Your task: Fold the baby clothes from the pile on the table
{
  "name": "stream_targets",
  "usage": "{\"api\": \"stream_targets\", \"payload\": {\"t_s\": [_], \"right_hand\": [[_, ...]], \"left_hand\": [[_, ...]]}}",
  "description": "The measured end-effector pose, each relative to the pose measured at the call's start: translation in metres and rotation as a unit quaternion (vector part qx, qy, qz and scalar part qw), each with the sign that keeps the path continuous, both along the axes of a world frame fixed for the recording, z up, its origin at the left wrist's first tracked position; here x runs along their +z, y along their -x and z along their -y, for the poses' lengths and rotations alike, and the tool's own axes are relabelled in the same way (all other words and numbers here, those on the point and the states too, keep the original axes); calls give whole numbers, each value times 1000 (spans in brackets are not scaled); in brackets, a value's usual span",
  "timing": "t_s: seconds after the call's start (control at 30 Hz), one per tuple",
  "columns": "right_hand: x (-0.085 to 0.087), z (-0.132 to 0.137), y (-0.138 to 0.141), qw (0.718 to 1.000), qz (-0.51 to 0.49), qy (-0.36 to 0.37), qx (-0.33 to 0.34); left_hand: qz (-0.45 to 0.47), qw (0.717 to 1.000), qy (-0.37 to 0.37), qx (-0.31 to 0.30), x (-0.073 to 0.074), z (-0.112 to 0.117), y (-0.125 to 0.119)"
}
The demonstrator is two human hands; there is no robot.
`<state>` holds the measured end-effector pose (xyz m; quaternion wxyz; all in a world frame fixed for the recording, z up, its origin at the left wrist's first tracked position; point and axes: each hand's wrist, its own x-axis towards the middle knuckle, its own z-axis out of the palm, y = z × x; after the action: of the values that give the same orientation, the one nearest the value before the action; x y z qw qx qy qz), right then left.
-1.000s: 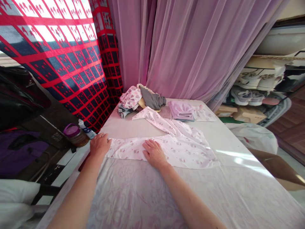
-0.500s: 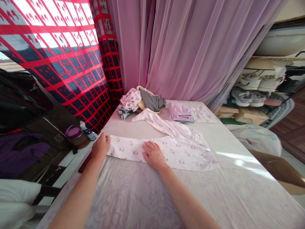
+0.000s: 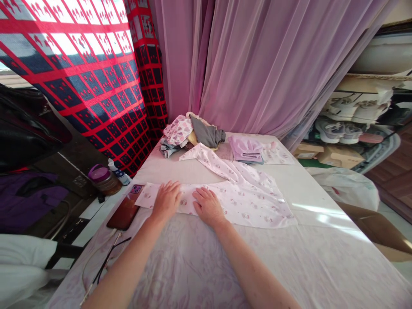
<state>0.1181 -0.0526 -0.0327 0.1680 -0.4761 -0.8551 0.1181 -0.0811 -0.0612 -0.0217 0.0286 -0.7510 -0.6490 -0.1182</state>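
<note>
A pale pink printed garment lies spread flat on the table. One of its sleeves stretches left toward the table's edge, another runs back toward the clothes pile. My left hand lies flat and open on the left sleeve. My right hand rests open and flat on the garment just beside it, fingers pointing away from me.
A heap of unfolded clothes and a folded lilac stack sit at the table's far end. A phone, a cable, a purple-lidded jar and a small bottle are at the left edge. Curtains hang behind.
My left hand has slid right from the sleeve's end to beside my right hand, uncovering the sleeve tip and the phone. My right hand has stayed in place.
</note>
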Motion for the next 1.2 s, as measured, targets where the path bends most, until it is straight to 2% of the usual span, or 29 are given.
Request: {"api": "stream_targets", "payload": {"t_s": [0.03, 0.1, 0.2, 0.4, 0.53, 0.7, 0.9, 0.97, 1.1, 1.2], "right_hand": [[0, 1, 0, 1000, 3, 0, -3], [0, 3, -3, 1000, 13, 3, -12], [-2, 10, -15, 999, 42, 1, -34], [-8, 27, -51, 990, 107, 33, -88], [-3, 28, -50, 989, 99, 32, -104], [2, 27, -41, 990, 91, 55, -93], [1, 48, -52, 994, 83, 63, -40], [2, 49, -57, 994, 82, 57, -43], [4, 38, -71, 989, 90, 56, -106], [4, 38, -83, 987, 90, 73, -112]], "left_hand": [[8, 1000, 19, -18, -7, 0, -12], [11, 999, 38, -13, -19, 1, -27], [2, 999, 45, 19, -28, 2, -27], [-20, 993, 82, 88, -19, 5, 4], [-35, 989, 101, 102, -16, 7, 8], [-42, 990, 93, 99, -18, 6, 9], [-47, 985, 114, 117, -16, 3, 4], [-40, 990, 94, 98, -16, 6, -8], [-28, 998, 56, -5, -18, 15, -38], [-37, 996, 71, -24, -20, 20, -48]]}}
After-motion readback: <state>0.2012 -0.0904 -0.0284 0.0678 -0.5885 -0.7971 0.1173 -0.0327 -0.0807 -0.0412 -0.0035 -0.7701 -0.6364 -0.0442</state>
